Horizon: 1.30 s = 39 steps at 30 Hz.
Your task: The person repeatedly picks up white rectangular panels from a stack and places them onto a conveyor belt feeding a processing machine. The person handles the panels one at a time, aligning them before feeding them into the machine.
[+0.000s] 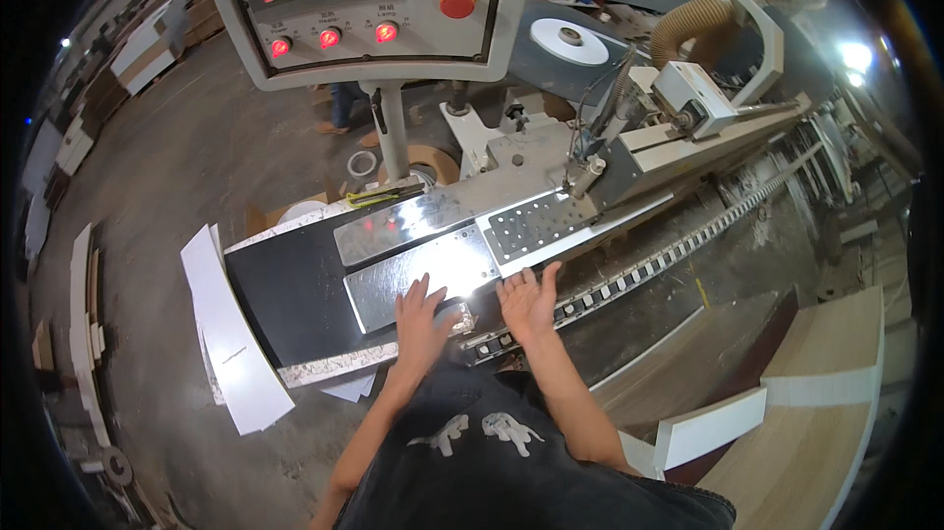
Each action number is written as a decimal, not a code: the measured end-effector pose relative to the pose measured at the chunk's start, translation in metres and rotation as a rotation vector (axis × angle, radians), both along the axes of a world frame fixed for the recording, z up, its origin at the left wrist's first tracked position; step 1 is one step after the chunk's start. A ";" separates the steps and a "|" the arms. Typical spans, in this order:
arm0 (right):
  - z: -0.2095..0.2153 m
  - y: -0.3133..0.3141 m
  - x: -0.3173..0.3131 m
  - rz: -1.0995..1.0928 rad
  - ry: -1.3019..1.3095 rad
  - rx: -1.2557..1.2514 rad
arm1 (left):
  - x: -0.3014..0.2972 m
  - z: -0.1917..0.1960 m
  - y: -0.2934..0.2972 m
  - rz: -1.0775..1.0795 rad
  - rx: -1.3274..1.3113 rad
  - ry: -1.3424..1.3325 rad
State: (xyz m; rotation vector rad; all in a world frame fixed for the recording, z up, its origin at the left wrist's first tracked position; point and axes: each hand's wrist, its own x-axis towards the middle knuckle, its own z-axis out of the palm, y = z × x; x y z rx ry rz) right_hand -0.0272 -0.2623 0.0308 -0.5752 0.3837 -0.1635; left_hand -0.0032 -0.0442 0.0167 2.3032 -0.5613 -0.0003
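Note:
My left hand (423, 322) is open with fingers spread, over the front edge of a shiny metal plate (398, 284) on the machine. Nothing shows in it. Palm up and also open, my right hand (531, 308) has its fingertips close to the near edge of a white board (502, 265); whether they touch, I cannot tell. Above that board lies a dark metal plate with rows of holes (536, 227). The board's white edge runs on to the right along the machine.
A control panel (388, 73) with a screen, lit knobs and a red stop button (457, 1) stands ahead. White boards (231, 343) lean at the left end of a black bed (290, 284). A roller track (639, 271) runs rightward; wood-look panels (816, 422) stand at right.

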 end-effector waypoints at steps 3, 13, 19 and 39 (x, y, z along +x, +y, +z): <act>0.001 -0.025 0.011 -0.169 -0.050 0.028 | -0.010 0.010 0.016 0.040 -0.181 0.046; 0.012 -0.057 -0.174 -0.343 0.304 -0.348 | -0.053 0.047 0.004 -0.386 -0.349 0.140; -0.070 -0.077 -0.370 -0.990 0.755 -0.575 | -0.068 0.037 0.020 -0.384 -0.287 0.060; -0.112 -0.144 -0.587 -1.135 1.052 -0.714 | -0.345 0.059 -0.198 -0.839 -0.254 0.484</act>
